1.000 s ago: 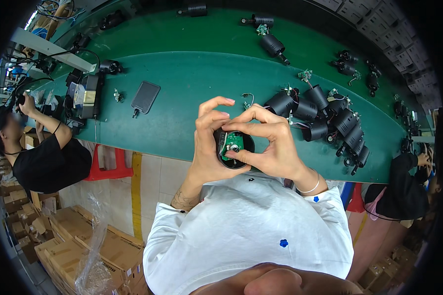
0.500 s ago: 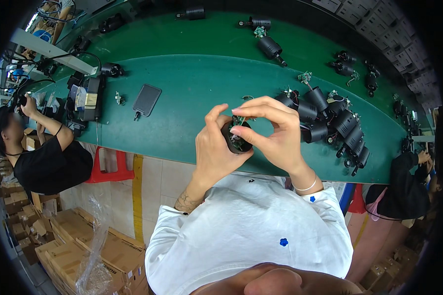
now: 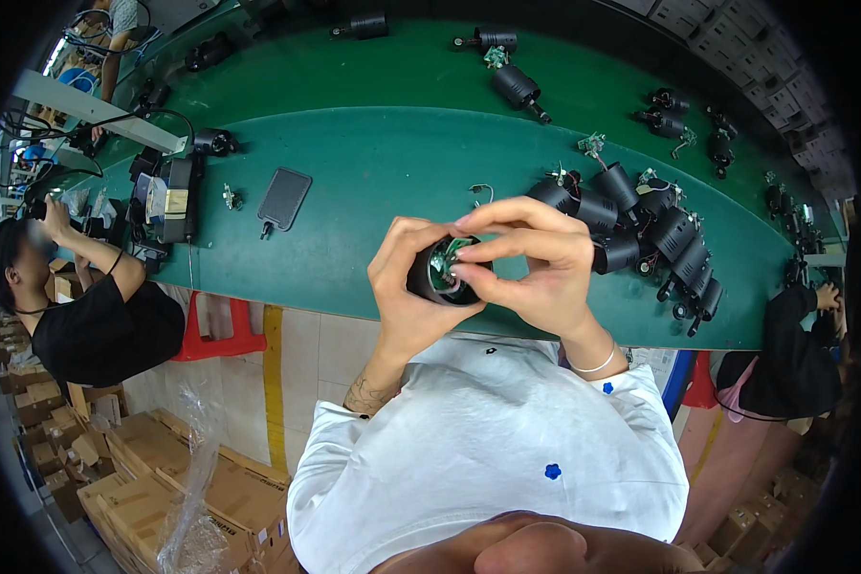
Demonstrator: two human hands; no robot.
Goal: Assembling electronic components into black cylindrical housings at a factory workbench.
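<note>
Holding a black cylindrical housing [image 3: 437, 277] above the near edge of the green desk [image 3: 373, 182], the left hand [image 3: 404, 287] is wrapped around its barrel, while the right hand [image 3: 536, 263] is pinched at the open mouth, fingertips pressed on a small green circuit board [image 3: 447, 258] seated inside. The board is partly hidden by the fingers, so how squarely it sits cannot be told. A tilted board may be jammed against the housing wall if it is pushed unevenly, and thin wires beneath it may be trapped or bent. Since the housing is held past the desk's edge, over the lap, a slip of the left hand's grip would let it drop to the floor. Just beyond the right hand, a cluster of similar black housings [image 3: 641, 234] lies within reach of a careless elbow or wrist.
</note>
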